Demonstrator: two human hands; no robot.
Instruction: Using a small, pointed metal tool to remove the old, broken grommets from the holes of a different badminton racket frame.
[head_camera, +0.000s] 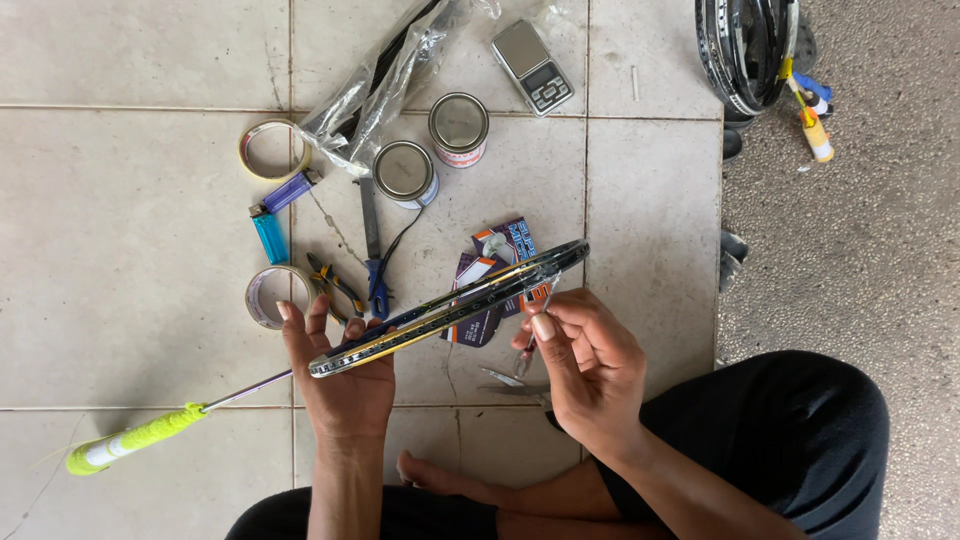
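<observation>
My left hand (340, 375) grips the lower rim of a badminton racket frame (450, 305), seen edge-on, dark with yellow trim. Its thin shaft runs down-left to a yellow-green wrapped handle (130, 440) lying on the tiled floor. My right hand (585, 365) pinches a small slim tool (527, 350) against the frame's underside near its upper end. What the tool is exactly I cannot tell. A printed card packet (495, 270) lies under the frame.
On the tiles lie two tape rolls (272, 150) (272, 297), two lighters (275, 215), pliers (335, 285), a blue-handled tool (375, 255), two small tins (430, 150), a plastic sleeve (385, 85), a pocket scale (532, 67). More racket frames (745, 50) lean at top right.
</observation>
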